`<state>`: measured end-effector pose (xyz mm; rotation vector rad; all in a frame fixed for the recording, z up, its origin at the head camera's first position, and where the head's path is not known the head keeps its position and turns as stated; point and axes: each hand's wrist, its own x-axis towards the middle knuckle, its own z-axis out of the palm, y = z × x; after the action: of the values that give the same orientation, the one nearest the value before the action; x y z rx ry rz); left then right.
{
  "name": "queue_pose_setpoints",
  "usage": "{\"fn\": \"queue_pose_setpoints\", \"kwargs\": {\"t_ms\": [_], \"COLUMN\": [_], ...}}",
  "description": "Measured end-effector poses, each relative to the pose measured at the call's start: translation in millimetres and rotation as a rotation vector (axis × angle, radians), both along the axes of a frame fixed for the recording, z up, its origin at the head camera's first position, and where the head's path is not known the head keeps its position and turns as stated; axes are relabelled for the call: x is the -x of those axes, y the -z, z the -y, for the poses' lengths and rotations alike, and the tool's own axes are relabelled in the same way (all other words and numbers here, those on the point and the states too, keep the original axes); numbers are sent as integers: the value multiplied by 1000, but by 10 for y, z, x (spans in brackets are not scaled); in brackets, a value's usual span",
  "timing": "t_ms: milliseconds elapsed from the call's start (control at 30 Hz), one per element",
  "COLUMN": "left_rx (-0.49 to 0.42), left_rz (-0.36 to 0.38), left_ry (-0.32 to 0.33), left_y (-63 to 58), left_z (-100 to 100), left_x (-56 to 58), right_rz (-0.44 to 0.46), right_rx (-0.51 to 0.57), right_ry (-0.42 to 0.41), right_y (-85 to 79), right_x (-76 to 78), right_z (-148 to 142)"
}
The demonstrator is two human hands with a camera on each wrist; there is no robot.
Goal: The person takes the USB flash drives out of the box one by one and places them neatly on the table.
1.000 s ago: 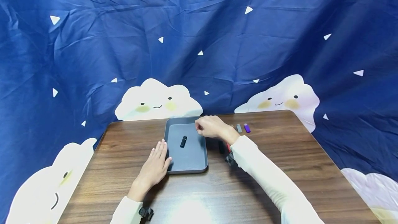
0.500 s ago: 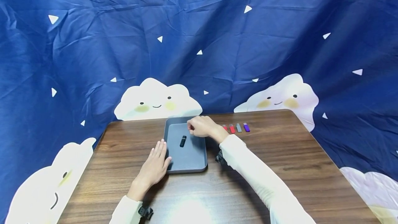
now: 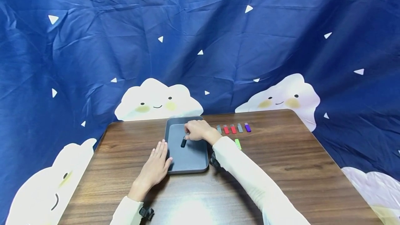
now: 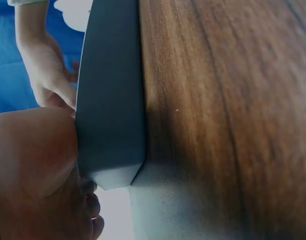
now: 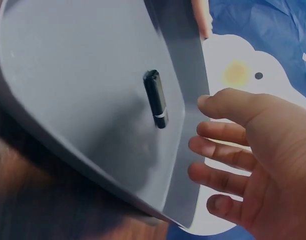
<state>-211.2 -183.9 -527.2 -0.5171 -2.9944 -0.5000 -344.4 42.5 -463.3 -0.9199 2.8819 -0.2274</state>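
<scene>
A grey rectangular tray lies on the wooden table. Inside it is a black USB stick with a light band, seen whole in the right wrist view. Over the tray, close to the stick's far end, hovers my right hand; its fingers are loosely bent, apart from the stick, and hold nothing. My left hand rests on the tray's left rim with straight fingers. The left wrist view shows the tray's outer wall beside that hand.
Right of the tray, a row holds a grey USB stick, two red ones, another grey one and a purple one. A green stick lies nearer, partly behind the right sleeve. A blue cloth hangs behind the table.
My right hand has moved left and slightly nearer over the tray, to the black USB stick. Its arm now uncovers more of the row and the green stick. The left hand stays put.
</scene>
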Motion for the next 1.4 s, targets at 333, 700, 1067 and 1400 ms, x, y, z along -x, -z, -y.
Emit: {"fn": "queue_pose_setpoints", "kwargs": {"t_ms": [333, 700, 1067, 1400], "left_rx": [-14, -9, -17, -14], "left_rz": [7, 5, 4, -7], "left_ry": [0, 0, -2, 4], "left_y": [32, 38, 14, 1], "left_z": [15, 15, 18, 20], "left_x": [7, 12, -3, -20], "right_rz": [2, -3, -5, 7], "right_rx": [-126, -175, -161, -161], "right_ry": [35, 40, 21, 21], "right_y": [145, 245, 257, 264], "right_x": [-47, -69, -81, -89], "right_z": [123, 201, 210, 189]}}
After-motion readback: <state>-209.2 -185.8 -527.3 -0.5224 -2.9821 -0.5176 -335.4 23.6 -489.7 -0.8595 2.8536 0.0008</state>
